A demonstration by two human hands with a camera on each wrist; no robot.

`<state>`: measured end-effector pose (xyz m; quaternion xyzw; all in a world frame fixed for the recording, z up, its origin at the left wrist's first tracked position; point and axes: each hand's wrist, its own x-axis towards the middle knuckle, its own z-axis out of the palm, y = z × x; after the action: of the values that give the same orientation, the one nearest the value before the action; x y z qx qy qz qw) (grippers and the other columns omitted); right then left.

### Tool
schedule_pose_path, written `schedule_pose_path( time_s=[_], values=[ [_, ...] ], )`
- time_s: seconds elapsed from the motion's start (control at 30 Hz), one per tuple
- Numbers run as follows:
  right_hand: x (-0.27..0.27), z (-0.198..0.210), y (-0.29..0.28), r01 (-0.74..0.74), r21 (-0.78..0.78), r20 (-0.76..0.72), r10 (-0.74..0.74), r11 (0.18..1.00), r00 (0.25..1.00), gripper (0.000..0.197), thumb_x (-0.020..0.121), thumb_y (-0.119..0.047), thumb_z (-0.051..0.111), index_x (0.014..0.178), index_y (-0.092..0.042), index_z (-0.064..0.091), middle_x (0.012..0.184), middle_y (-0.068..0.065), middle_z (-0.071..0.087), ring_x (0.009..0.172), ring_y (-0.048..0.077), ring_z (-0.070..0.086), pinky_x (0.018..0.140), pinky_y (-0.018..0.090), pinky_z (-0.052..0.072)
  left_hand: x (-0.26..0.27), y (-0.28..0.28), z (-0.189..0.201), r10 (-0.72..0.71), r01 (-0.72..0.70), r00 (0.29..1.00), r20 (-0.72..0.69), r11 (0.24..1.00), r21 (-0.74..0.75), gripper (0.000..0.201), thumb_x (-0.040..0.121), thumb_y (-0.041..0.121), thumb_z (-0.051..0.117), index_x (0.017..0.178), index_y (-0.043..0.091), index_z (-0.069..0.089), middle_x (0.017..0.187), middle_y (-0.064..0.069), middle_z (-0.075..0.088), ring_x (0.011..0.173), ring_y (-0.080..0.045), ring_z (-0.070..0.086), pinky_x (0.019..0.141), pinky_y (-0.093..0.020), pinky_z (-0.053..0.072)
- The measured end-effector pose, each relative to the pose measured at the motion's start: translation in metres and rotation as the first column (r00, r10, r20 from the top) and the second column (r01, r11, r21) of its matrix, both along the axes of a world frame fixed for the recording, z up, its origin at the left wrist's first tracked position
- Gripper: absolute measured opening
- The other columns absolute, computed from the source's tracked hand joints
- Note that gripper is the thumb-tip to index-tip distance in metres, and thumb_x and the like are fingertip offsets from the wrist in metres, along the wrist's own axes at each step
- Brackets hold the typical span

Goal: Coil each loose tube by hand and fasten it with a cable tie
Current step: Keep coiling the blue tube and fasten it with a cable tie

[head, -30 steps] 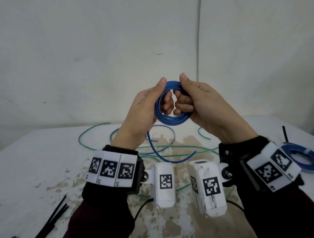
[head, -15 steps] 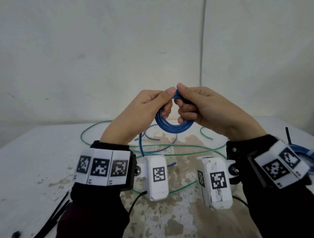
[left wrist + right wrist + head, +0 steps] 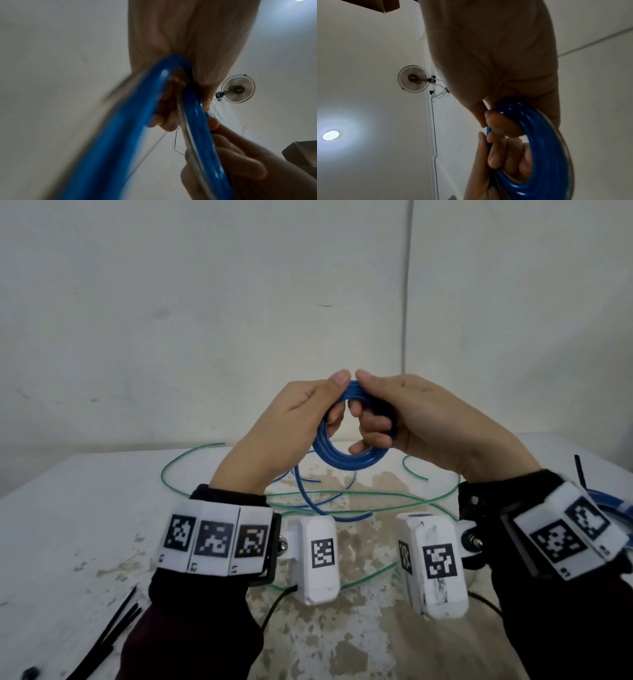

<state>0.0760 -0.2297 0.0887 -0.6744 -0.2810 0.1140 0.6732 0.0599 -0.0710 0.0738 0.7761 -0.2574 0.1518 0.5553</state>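
A blue tube coil (image 3: 337,458) of several loops hangs in the air above the table, held by both hands. My left hand (image 3: 294,419) pinches its top with the thumb and has fingers curled through the ring. My right hand (image 3: 394,416) grips the coil's right side, thumb on top beside the left thumb. The blue tube's loose tail (image 3: 305,491) drops from the coil to the table. The left wrist view shows the coil (image 3: 197,121) close up between both hands; the right wrist view shows the coil (image 3: 539,148) with my fingers curled through it.
A long green tube (image 3: 342,494) sprawls in loose loops over the worn white table (image 3: 85,525) under my hands. Black cable ties (image 3: 113,628) lie at the front left. Another blue coil (image 3: 613,501) lies at the right edge, with a black tie (image 3: 579,470) sticking up.
Both hands have dropped lower with the coil and their thumbs have come together on its top. More of the tail is wound in; less blue tube lies on the table.
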Motion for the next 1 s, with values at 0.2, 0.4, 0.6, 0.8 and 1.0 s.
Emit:
schedule_pose_path(
  time_s=[0.2, 0.4, 0.6, 0.8, 1.0],
  values=[
    [-0.001, -0.002, 0.008, 0.056, 0.209, 0.045, -0.067, 0.976, 0.997, 0.039, 0.102, -0.031, 0.036, 0.07, -0.01, 0.047, 0.049, -0.007, 0.021, 0.041, 0.007, 0.023, 0.056, 0.022, 0.046, 0.004, -0.008, 0.0, -0.082, 0.065, 0.995, -0.056, 0.962, -0.265, 0.051, 0.101, 0.036, 0.036, 0.057, 0.014, 0.048, 0.054, 0.003, 0.043, 0.058, -0.015, 0.041, 0.061, -0.023, 0.037],
    [0.002, 0.002, 0.002, 0.075, 0.208, -0.027, -0.07, 0.975, 0.997, 0.039, 0.102, -0.03, 0.036, 0.072, -0.009, 0.05, 0.05, -0.004, 0.032, 0.043, 0.011, 0.034, 0.058, 0.026, 0.051, 0.006, -0.006, -0.004, -0.109, 0.098, 0.993, -0.035, 0.967, -0.234, 0.052, 0.102, 0.037, 0.032, 0.055, 0.015, 0.039, 0.056, 0.004, 0.042, 0.062, -0.016, 0.041, 0.067, -0.023, 0.038],
    [-0.001, 0.001, -0.005, -0.004, 0.055, 0.05, 0.002, 0.998, 0.999, 0.038, 0.101, -0.032, 0.037, 0.072, -0.009, 0.049, 0.048, -0.007, 0.026, 0.039, 0.008, 0.028, 0.058, 0.025, 0.052, 0.001, -0.004, -0.001, -0.058, 0.057, 0.998, -0.02, 0.997, -0.052, 0.051, 0.1, 0.035, 0.036, 0.056, 0.013, 0.047, 0.056, 0.001, 0.048, 0.061, -0.02, 0.042, 0.067, -0.029, 0.036],
    [0.001, 0.0, 0.002, 0.038, 0.267, 0.014, -0.043, 0.963, 0.999, 0.038, 0.102, -0.031, 0.035, 0.073, -0.01, 0.046, 0.049, -0.007, 0.021, 0.041, 0.007, 0.024, 0.054, 0.022, 0.046, 0.007, -0.009, -0.004, -0.206, 0.162, 0.974, -0.096, 0.926, -0.34, 0.057, 0.1, 0.041, 0.029, 0.054, 0.017, 0.053, 0.057, 0.002, 0.05, 0.061, -0.015, 0.045, 0.066, -0.025, 0.04],
    [0.003, 0.003, -0.005, 0.041, 0.136, -0.042, -0.035, 0.99, 0.998, 0.037, 0.1, -0.032, 0.04, 0.074, -0.009, 0.053, 0.05, -0.002, 0.04, 0.045, 0.014, 0.043, 0.071, 0.035, 0.055, 0.007, -0.003, -0.005, -0.101, 0.093, 0.994, -0.041, 0.982, -0.167, 0.054, 0.1, 0.043, 0.031, 0.052, 0.019, 0.037, 0.056, 0.005, 0.044, 0.063, -0.017, 0.041, 0.07, -0.029, 0.035]
  ],
)
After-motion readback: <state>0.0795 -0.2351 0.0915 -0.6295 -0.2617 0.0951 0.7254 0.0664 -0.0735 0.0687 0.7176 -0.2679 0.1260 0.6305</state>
